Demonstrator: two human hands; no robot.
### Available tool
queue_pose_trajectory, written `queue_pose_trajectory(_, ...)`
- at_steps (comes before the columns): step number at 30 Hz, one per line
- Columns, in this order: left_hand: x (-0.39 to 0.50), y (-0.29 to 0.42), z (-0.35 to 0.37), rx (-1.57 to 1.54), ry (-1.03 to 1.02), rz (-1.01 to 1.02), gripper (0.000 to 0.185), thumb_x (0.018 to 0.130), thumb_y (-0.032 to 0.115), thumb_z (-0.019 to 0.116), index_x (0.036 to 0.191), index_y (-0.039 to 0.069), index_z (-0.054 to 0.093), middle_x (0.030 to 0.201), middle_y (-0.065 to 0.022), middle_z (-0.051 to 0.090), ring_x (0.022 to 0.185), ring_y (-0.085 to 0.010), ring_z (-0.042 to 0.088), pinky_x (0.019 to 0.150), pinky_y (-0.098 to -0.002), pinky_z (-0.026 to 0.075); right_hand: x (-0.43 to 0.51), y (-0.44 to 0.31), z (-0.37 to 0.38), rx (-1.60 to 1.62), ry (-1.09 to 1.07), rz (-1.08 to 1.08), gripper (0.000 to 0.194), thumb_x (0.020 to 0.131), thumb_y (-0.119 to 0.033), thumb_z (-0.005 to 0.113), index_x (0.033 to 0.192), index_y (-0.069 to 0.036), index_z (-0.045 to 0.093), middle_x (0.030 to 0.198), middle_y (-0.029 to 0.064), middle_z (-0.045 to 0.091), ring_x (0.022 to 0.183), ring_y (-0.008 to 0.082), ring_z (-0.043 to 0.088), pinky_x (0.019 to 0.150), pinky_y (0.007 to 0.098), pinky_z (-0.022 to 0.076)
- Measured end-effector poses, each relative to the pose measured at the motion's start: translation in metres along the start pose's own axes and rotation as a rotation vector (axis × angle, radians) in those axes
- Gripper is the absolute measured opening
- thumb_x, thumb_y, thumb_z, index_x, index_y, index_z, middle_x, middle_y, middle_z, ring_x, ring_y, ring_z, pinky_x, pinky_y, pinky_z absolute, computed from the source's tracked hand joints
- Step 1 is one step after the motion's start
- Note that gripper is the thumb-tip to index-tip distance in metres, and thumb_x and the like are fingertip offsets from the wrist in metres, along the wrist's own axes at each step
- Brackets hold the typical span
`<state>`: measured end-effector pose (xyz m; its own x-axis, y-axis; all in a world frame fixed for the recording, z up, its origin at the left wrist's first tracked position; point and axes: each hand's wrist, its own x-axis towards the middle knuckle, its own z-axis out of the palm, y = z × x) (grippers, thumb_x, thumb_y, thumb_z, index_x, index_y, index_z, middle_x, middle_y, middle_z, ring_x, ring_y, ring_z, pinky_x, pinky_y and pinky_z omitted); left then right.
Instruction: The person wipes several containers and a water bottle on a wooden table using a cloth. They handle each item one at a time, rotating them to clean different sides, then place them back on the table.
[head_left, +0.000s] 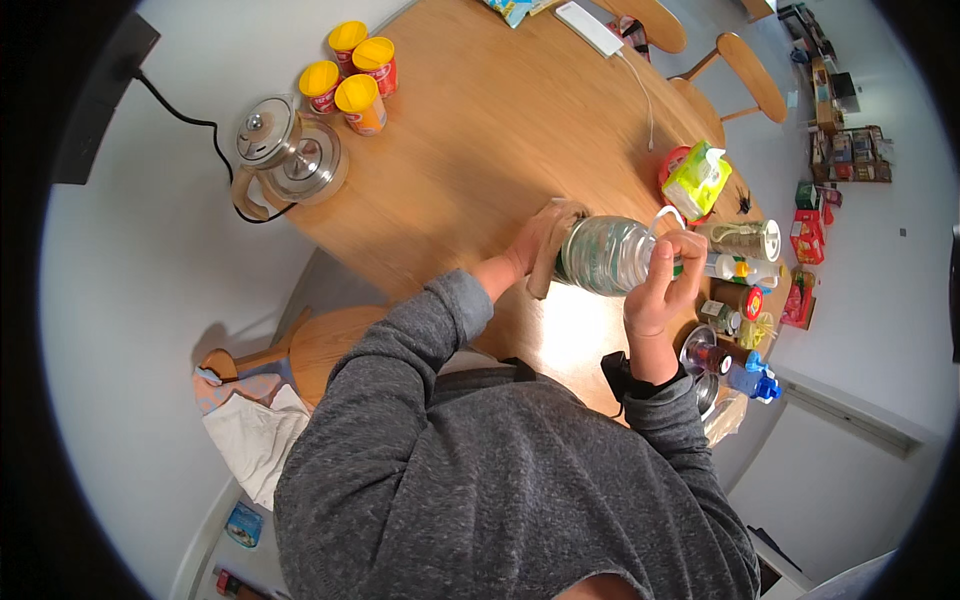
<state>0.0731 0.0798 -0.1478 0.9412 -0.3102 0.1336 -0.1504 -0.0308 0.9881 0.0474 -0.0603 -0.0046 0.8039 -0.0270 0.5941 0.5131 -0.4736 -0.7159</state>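
Note:
A large clear plastic bottle (606, 255) with a green label and a white loop handle is held tilted over the wooden table (465, 150). My right hand (664, 281) grips it by the neck end, at the right. On its other end, a brownish cloth (550, 259) lies under my left hand (536, 236), pressed against the bottle; the fingers are partly hidden. The cap is mostly covered by my right hand.
A glass kettle (304, 161) and several yellow-lidded tubs (358, 94) stand at the left. Along the right edge are a tissue pack (697, 180), jars (739, 298) and a blue-capped bottle (750, 381). A white power strip (589, 28) lies at the far side.

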Motion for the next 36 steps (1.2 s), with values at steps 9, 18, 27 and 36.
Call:
queue_pose_trajectory(9,0.001,0.078,0.01,-0.255,0.13,0.148,0.033,0.095,0.027,0.046,0.104,0.0,0.061,0.098,-0.0192,0.061,0.094,-0.0343,0.06,0.084,-0.0419,0.047,0.008,0.001,-0.018,0.164,-0.27,-0.218,0.015,0.087,-0.008,0.064,0.079,-0.004,0.051,0.079,0.0101,0.055,0.073,0.0212,0.05,0.067,0.0333,0.0402)
queue_pose_trajectory(18,-0.02,0.093,0.015,-0.151,0.359,0.185,0.034,0.098,0.02,0.038,0.112,-0.001,0.061,0.108,-0.0197,0.061,0.1,-0.0346,0.059,0.088,-0.0398,0.046,0.007,-0.008,-0.006,-0.19,0.088,-0.212,0.033,0.079,-0.017,0.076,0.098,-0.002,0.053,0.101,0.0119,0.05,0.106,0.0274,0.045,0.092,0.0433,0.0374)
queue_pose_trajectory(27,-0.026,0.112,0.029,0.018,0.358,0.349,0.035,0.094,0.02,0.044,0.117,-0.002,0.061,0.111,-0.0182,0.063,0.101,-0.0344,0.06,0.092,-0.0413,0.046,-0.016,-0.004,-0.012,0.091,-0.1,0.055,0.025,0.083,-0.026,0.071,0.083,-0.004,0.059,0.093,0.0126,0.055,0.086,0.0253,0.052,0.078,0.0364,0.043)
queue_pose_trajectory(36,0.011,0.083,-0.014,-0.474,-0.204,0.033,0.031,0.093,0.026,0.055,0.103,-0.001,0.065,0.093,-0.0113,0.069,0.087,-0.0175,0.065,0.078,-0.0332,0.051,-0.014,-0.004,-0.008,0.097,-0.16,-0.095,0.034,0.082,-0.035,0.071,0.086,-0.003,0.063,0.094,0.0122,0.054,0.085,0.0243,0.051,0.074,0.0347,0.0427)
